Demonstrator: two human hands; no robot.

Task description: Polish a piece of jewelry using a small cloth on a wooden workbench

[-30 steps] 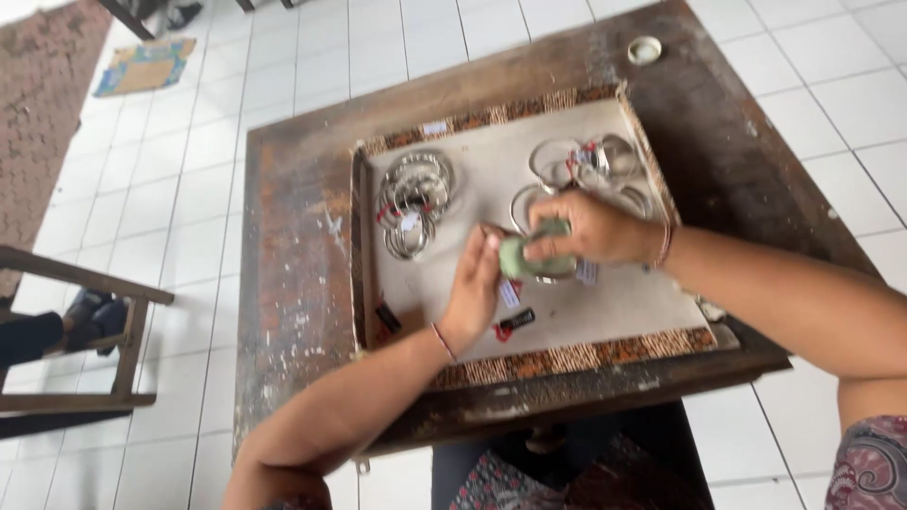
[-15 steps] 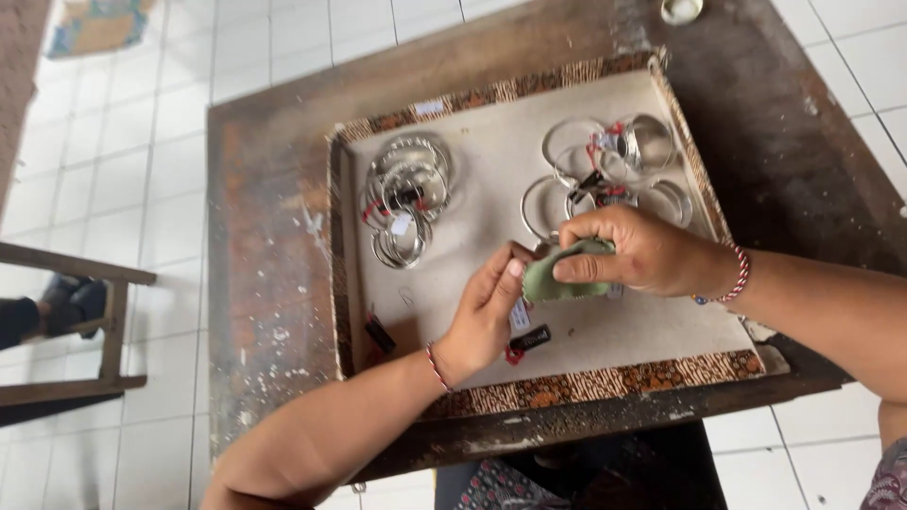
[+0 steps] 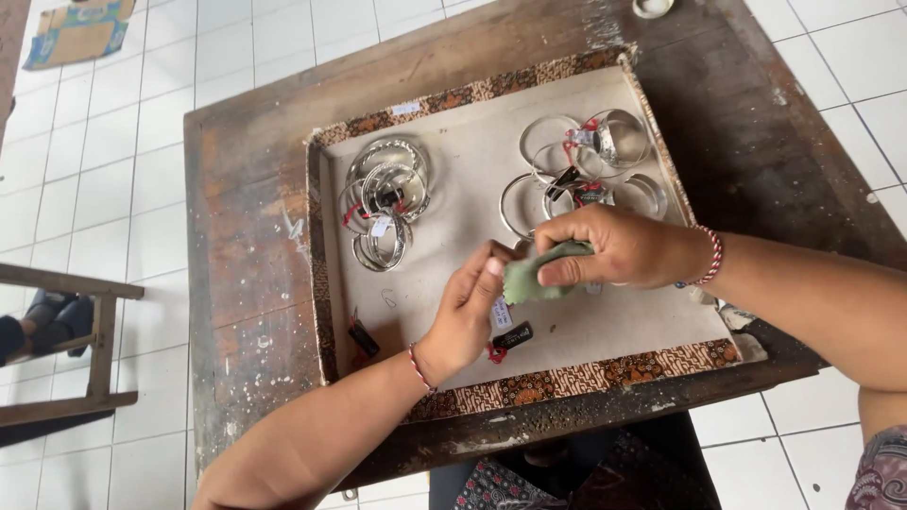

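A shallow tray (image 3: 605, 364) with a patterned border and a pale lining lies on a worn wooden table (image 3: 246, 246). My right hand (image 3: 619, 247) pinches a small green cloth (image 3: 534, 276) over the tray's middle. My left hand (image 3: 470, 310) meets it from the left, fingers closed on something small under the cloth; the piece itself is mostly hidden. Black and red tags (image 3: 505, 338) hang just below my left hand. A heap of silver bangles (image 3: 385, 200) sits at the tray's left. More bangles (image 3: 590, 162) with tags lie at its upper right.
A small black and red tag (image 3: 363, 340) lies near the tray's left wall. A round pale lid (image 3: 652, 8) sits at the table's far edge. White tiled floor surrounds the table. A wooden chair frame (image 3: 66, 340) and a person's dark shoe (image 3: 28, 326) are at the left.
The view has drawn closer and shifted. Both hands stay together over the tray's middle, the right hand still pressing the green cloth against what the left holds.
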